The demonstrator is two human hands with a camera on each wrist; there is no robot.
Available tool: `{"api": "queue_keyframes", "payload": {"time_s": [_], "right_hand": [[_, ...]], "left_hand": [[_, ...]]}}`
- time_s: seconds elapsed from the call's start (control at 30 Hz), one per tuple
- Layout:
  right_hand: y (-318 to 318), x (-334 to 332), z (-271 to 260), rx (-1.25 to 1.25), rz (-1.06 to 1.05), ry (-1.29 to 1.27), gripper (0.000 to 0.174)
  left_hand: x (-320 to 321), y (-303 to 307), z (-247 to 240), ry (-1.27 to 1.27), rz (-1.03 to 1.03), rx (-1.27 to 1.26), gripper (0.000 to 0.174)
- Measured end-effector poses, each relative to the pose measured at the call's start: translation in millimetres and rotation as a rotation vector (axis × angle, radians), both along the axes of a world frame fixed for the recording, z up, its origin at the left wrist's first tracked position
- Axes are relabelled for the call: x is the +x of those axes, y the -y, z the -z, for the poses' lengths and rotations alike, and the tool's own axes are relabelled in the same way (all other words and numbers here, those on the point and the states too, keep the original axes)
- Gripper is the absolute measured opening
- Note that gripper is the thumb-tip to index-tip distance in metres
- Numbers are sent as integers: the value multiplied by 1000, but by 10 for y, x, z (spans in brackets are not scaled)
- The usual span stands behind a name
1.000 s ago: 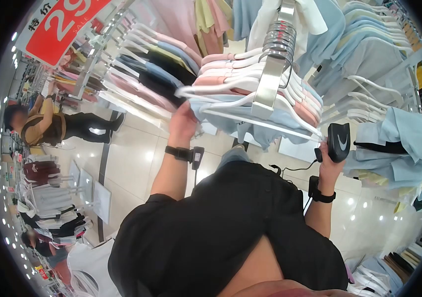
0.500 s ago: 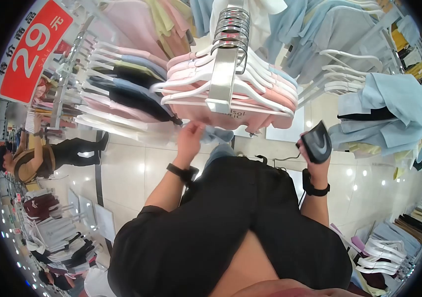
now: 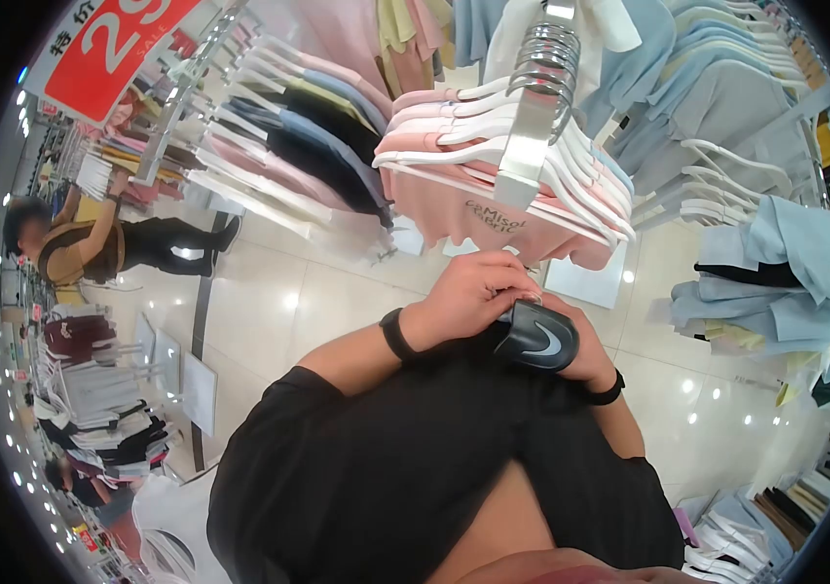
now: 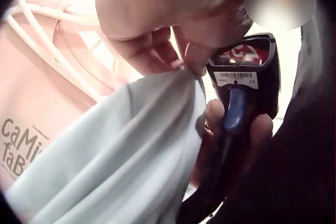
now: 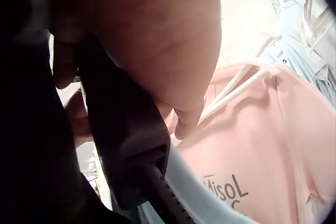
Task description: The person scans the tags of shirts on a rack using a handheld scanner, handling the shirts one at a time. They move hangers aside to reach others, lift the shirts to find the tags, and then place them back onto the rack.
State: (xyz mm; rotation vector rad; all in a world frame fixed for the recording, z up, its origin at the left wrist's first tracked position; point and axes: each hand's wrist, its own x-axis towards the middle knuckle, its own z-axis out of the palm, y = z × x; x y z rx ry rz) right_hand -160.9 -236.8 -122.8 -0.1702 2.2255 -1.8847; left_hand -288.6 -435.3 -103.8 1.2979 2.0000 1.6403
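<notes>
Down in the middle of the head view, both hands meet in front of the black top. The right hand (image 3: 590,358) has its fingers (image 4: 261,129) curled tight round the handle of a black scanner (image 3: 537,336). The left hand (image 3: 461,292) sits just left of it, with bent fingers (image 4: 157,50) pinching the edge of a light blue cloth (image 4: 131,155). The scanner is right beside those fingertips, almost touching them. In the left wrist view its long side runs up and down. Its fat head is at the top, the handle goes down, and the blue button faces the camera. In the head view its rounded back with a white mark faces up. A black cord (image 5: 163,195) comes out of the handle's end. A pink shirt (image 3: 463,209) hangs on a white hanger just above the hands.
</notes>
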Motion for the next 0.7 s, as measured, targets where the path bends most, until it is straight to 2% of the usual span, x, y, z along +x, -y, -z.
{"api": "queue_keyframes", "payload": {"time_s": [0.1, 0.27, 0.37, 0.47, 0.57, 0.63, 0.7], "right_hand": [[40, -10, -26, 1, 8, 31, 51], [258, -166, -63, -35, 61, -177, 53], [281, -216, -28, -92, 47, -61, 54], [299, -272, -146, -29, 60, -31, 57], [278, -282, -28, -38, 77, -29, 62], [332, -290, -152, -53, 176, -57, 64], [371, -266, -147, -37, 268, -104, 66]], "left_hand": [[4, 74, 1, 65, -13, -31, 10], [-67, 120, 53, 99, 0, 23, 13], [-201, 168, -15, 8, 1, -19, 13], [-335, 222, -34, -71, 22, 23, 16], [-567, 393, -174, -169, -228, 67, 20], [-934, 617, -162, -259, -450, 78, 24], [-1289, 761, -262, -302, -586, 60, 25]]}}
